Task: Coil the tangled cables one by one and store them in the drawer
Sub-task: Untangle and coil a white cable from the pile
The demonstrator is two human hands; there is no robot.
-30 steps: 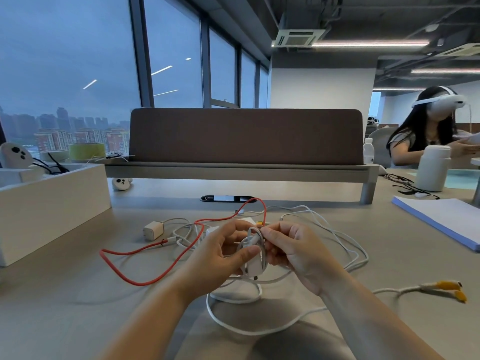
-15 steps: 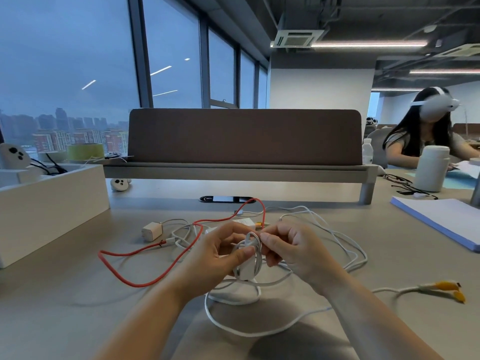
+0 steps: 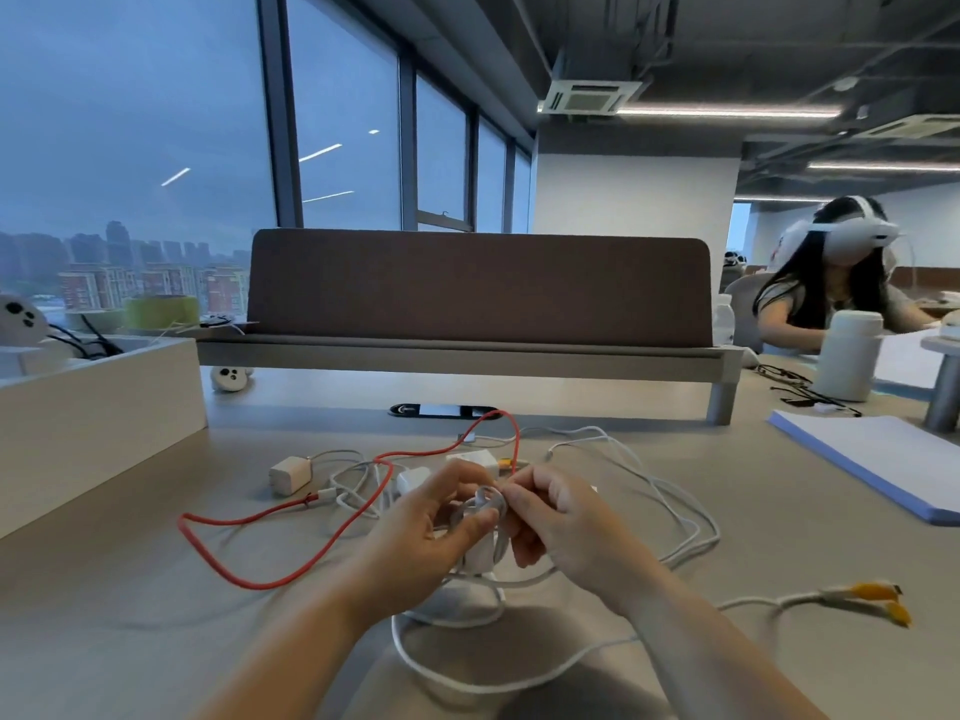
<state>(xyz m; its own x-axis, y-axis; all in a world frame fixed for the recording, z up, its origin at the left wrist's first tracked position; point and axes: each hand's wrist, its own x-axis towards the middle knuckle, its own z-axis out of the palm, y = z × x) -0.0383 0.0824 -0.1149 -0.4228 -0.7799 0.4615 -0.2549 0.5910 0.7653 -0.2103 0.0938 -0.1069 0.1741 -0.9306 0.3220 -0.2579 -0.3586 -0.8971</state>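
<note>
White cable [image 3: 488, 505] between opposed fingertips [image 3: 474, 522]

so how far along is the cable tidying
Early on. Done: nothing clearly; dark cables sit in the white box, origin unknown. In hand: the left hand and right hand grip a half-wound white cable. Left: its tail, the red cable, the other white cables and the yellow-tipped lead all lie loose on the desk.

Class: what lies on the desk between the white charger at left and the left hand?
In the head view, loops of white cable and a strand of the red cable lie between the charger and the left hand.
</note>
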